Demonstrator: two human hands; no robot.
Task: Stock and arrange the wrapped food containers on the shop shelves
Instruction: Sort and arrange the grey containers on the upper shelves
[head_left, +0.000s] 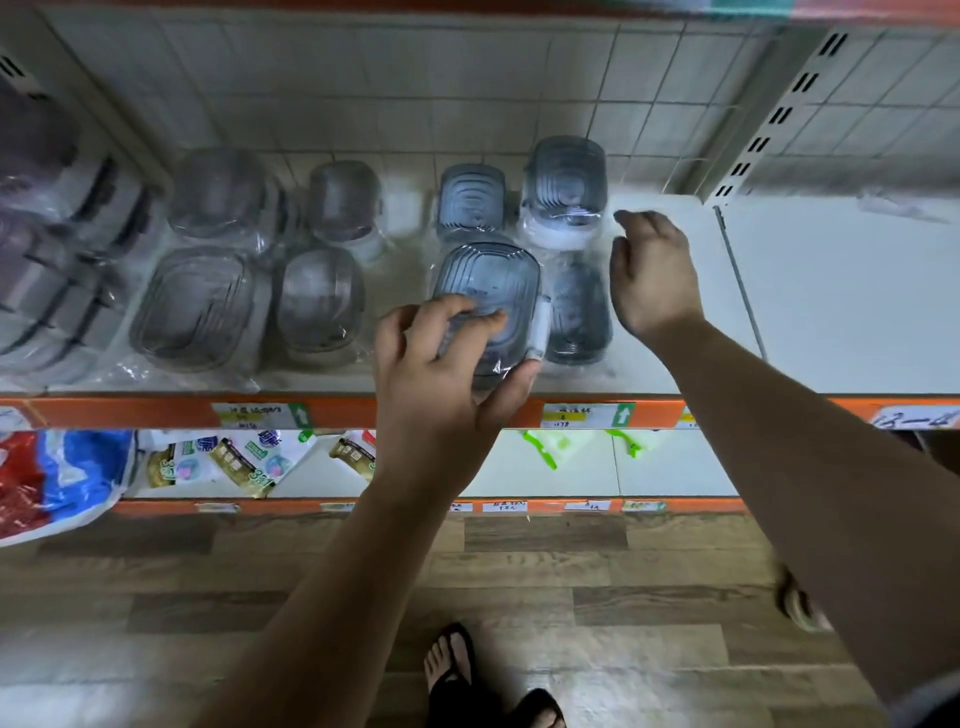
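Note:
My left hand (441, 364) grips a wrapped grey-lidded container (488, 286) near the front of the white shelf (675, 364), fingers over its lid and thumb under its near edge. My right hand (654, 275) hovers with relaxed fingers and holds nothing, just right of a wrapped stack (566, 192) at the back and a dark container (579, 317) in front of it. Another bluish container (470, 200) stands behind the held one. Several clear wrapped containers (197, 306) sit in two rows to the left.
The shelf right of my right hand is bare up to a slotted upright (779, 114). Dark lidded boxes (67, 249) crowd the far left. The lower shelf carries packets (234, 462) and a red-blue bag (57, 478). My sandalled feet (467, 675) stand on the wood-pattern floor.

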